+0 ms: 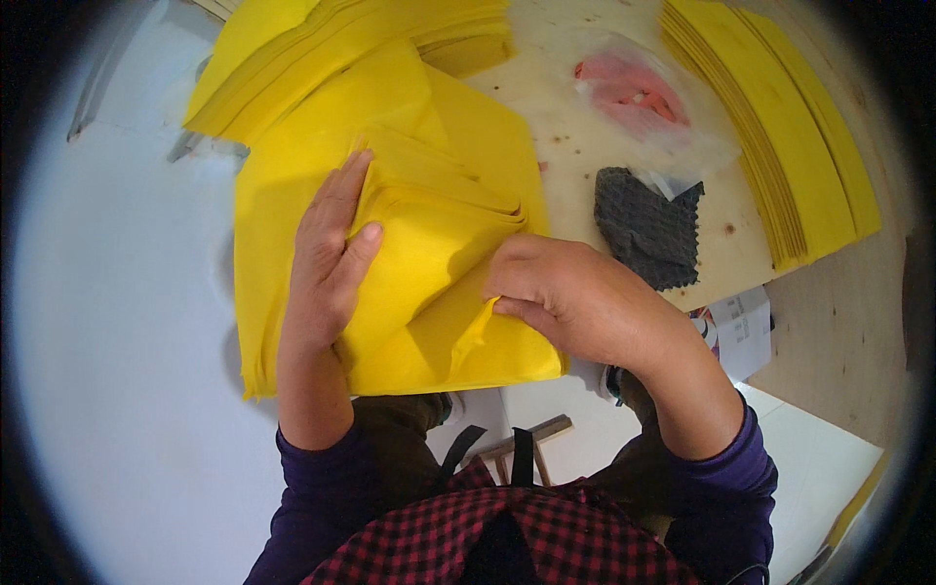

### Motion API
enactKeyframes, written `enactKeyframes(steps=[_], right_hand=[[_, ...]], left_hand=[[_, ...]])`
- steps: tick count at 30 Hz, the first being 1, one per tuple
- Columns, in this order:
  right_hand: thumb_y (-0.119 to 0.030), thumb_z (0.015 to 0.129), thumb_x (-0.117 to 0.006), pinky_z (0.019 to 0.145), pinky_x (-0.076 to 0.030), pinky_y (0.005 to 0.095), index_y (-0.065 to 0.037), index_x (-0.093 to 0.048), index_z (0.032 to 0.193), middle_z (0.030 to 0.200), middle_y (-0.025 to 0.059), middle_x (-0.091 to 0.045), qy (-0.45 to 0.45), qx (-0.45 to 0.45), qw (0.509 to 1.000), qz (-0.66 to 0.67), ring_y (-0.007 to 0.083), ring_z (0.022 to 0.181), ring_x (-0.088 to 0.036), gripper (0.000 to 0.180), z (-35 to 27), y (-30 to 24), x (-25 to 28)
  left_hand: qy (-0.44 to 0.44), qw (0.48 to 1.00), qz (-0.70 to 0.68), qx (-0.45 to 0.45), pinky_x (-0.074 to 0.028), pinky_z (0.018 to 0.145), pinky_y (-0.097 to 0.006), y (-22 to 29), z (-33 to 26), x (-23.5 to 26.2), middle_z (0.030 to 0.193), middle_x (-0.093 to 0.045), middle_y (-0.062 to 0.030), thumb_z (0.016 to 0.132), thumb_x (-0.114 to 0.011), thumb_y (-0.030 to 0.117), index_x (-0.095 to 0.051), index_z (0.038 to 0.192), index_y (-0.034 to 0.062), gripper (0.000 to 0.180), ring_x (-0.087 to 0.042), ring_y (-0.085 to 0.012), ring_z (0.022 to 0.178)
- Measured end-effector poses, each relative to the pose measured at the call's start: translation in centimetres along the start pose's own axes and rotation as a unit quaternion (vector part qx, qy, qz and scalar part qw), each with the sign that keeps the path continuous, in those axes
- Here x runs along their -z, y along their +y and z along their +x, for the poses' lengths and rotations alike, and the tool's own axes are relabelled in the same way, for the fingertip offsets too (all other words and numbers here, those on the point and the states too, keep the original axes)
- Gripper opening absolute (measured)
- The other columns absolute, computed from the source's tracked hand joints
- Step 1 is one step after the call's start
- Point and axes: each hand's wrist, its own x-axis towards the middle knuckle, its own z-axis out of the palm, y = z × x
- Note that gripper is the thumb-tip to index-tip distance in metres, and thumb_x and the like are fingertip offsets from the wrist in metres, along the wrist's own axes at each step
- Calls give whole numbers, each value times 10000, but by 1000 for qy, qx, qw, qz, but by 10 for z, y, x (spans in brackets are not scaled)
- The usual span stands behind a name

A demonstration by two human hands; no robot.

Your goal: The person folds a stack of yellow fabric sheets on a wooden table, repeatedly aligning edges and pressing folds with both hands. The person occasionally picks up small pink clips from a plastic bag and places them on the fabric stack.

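A pile of yellow cloth-like sheets [517, 346] lies in front of me, its near edge at the table's edge. On top, a folded yellow bundle [419, 253] shows several layers at its far right side. My left hand [330, 258] rests along the bundle's left side with fingers straight and the thumb on its surface. Between the thumb and fingers of my right hand [575, 297], a yellow sheet [474, 336] is pinched by its corner, which stands raised. The fingertips of my right hand are partly hidden behind the hand.
Thick yellow stacks stand at the far left [292, 68] and far right [780, 127] of the wooden table [556, 175]. A dark grey cloth [648, 229] with zigzag edges lies right of my right hand. Beyond it sits a clear plastic bag [639, 93] with red contents.
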Motion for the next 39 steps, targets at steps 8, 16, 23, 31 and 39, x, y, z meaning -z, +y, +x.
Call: enactKeyframes(steps=[8,16,23,31,39], right_hand=[[-72,826,-721,712,-498,403,-15,-644,936,866,152,-622,-7,7,1000,-14,362,822,-617,145,-7,-2,10],[-66,830,-758,586,-480,315,-8,-651,913,769,84,-601,72,-104,991,44,199,668,-629,147,-1,-14,21],[-26,803,-747,629,-459,264,-26,-644,943,849,32,-588,203,-118,971,29,122,689,-554,173,20,-18,9],[-222,752,-801,1134,-326,445,-15,-536,1301,1376,228,-490,259,-101,958,-71,387,1331,-418,643,53,-10,-10],[-209,725,-818,1174,-291,446,-31,-430,1423,1493,255,-382,221,-129,965,-60,412,1407,-342,819,61,-3,-15]], left_hand=[[2,999,25,-22,-257,1174,-432,1,1,1,1506,-438,-213,939,-527,247,-418,1474,9,596,-378,-404,1404],[-10,998,59,5,-201,1186,-477,3,-1,3,1551,-385,-185,977,-512,365,-391,1507,93,608,-320,-440,1424],[-17,997,67,23,-174,1180,-534,9,-2,5,1588,-340,-139,993,-473,402,-374,1521,127,603,-294,-460,1432],[-19,996,76,35,-180,1169,-568,14,-3,7,1595,-323,-146,996,-467,424,-379,1517,133,604,-282,-473,1436],[-15,996,86,37,-212,1176,-501,17,-4,7,1564,-371,-170,990,-477,436,-388,1517,100,631,-310,-451,1425]])
